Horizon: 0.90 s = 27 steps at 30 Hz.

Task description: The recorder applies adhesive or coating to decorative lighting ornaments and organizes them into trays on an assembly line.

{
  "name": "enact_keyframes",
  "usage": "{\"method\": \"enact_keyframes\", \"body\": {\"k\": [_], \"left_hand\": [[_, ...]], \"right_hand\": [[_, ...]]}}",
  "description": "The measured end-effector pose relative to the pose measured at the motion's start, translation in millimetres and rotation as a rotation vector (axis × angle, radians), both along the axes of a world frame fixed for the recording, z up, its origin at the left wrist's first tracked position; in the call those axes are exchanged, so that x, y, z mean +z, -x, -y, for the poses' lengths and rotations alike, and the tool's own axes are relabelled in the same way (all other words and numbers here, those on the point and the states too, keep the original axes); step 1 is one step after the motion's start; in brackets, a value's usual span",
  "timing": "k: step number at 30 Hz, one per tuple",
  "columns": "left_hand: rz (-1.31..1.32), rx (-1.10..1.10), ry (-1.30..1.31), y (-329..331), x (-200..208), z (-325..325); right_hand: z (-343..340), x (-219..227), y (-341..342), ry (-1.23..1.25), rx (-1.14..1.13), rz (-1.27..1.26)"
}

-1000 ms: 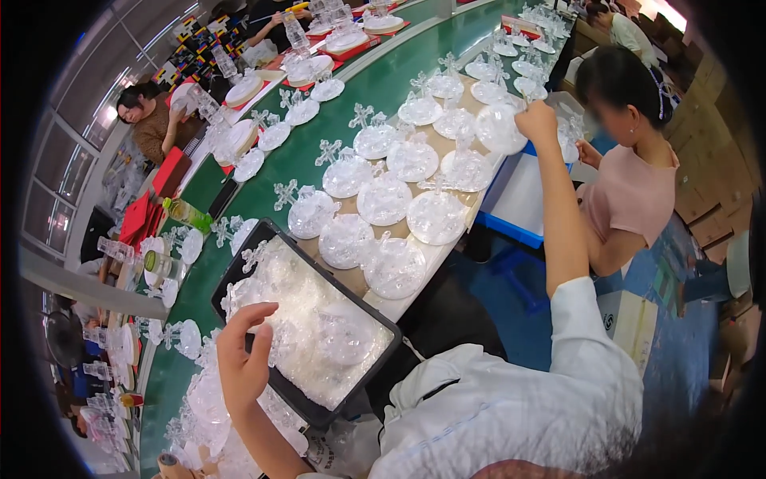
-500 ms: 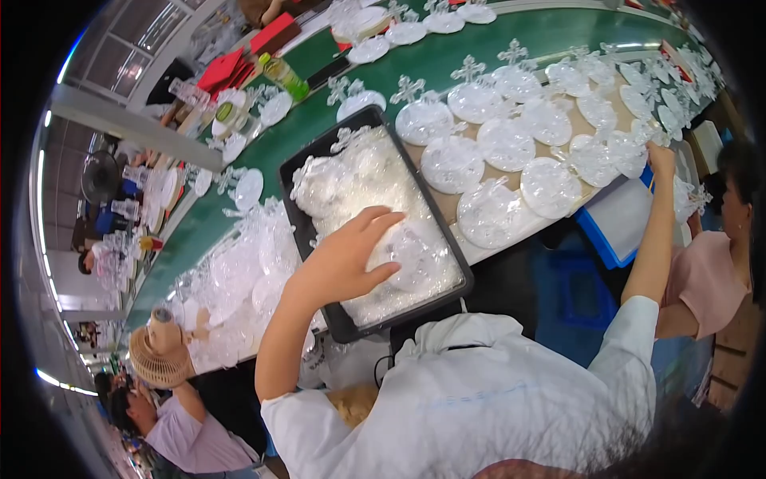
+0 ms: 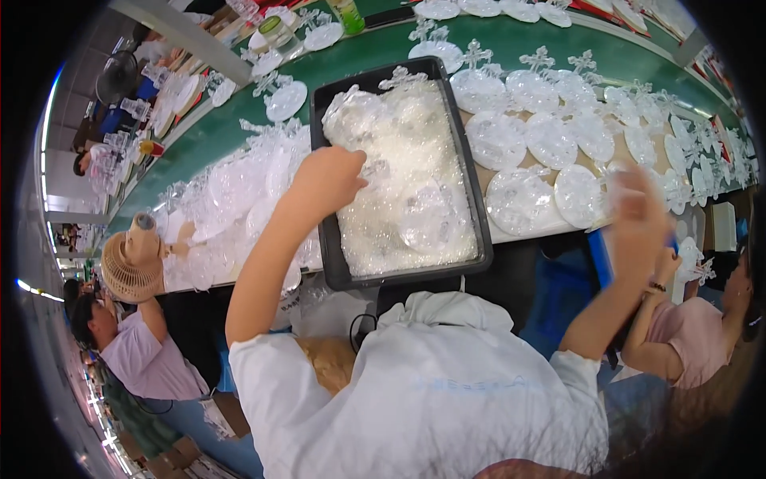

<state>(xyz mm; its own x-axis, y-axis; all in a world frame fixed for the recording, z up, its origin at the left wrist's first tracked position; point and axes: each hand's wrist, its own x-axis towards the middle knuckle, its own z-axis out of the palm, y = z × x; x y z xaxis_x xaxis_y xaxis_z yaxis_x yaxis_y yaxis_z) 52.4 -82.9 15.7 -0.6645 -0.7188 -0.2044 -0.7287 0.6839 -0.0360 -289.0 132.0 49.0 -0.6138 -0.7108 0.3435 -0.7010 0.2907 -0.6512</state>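
Observation:
My left hand (image 3: 331, 177) is over the left side of a black tray (image 3: 325, 254), its fingers curled together beside a small clear piece. Whatever lies between the fingertips is hidden. White glittery granules (image 3: 395, 215) fill the tray, and clear decorated discs lie in them, one disc (image 3: 435, 217) at the lower right. My right hand (image 3: 641, 211) is off to the right, smeared by motion, near the front edge of a brown board bearing rows of clear round ornaments (image 3: 578, 195) with cross-shaped tops. Its fingers cannot be made out.
Clear plastic pieces (image 3: 239, 191) are heaped left of the tray, near a beige fan (image 3: 132, 259). A green conveyor belt (image 3: 375, 48) runs behind. Close to my right hand are a blue bin (image 3: 600, 254) and a co-worker's arm (image 3: 650, 307); another person (image 3: 148, 339) sits at left.
My left hand has gone from spread over the tray to closed at its left side. My right hand has come back from the far right ornaments. The whole view has shifted.

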Motion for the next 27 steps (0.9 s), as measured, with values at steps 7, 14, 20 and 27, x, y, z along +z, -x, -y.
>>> {"method": "enact_keyframes", "body": {"k": [7, 14, 20, 27], "left_hand": [[-0.181, -0.018, -0.027, -13, 13, -15], [-0.257, 0.067, -0.11, -42, 16, -42], [-0.342, 0.072, -0.15, -49, 19, -55], [-0.174, -0.082, -0.048, -35, 15, -76]], "right_hand": [[102, -40, -129, -0.459, 0.748, -0.384], [121, -52, -128, -0.308, 0.748, -0.482], [134, -69, -134, 0.015, 0.774, -0.657], [149, -77, -125, 0.164, 0.864, -0.688]]}}
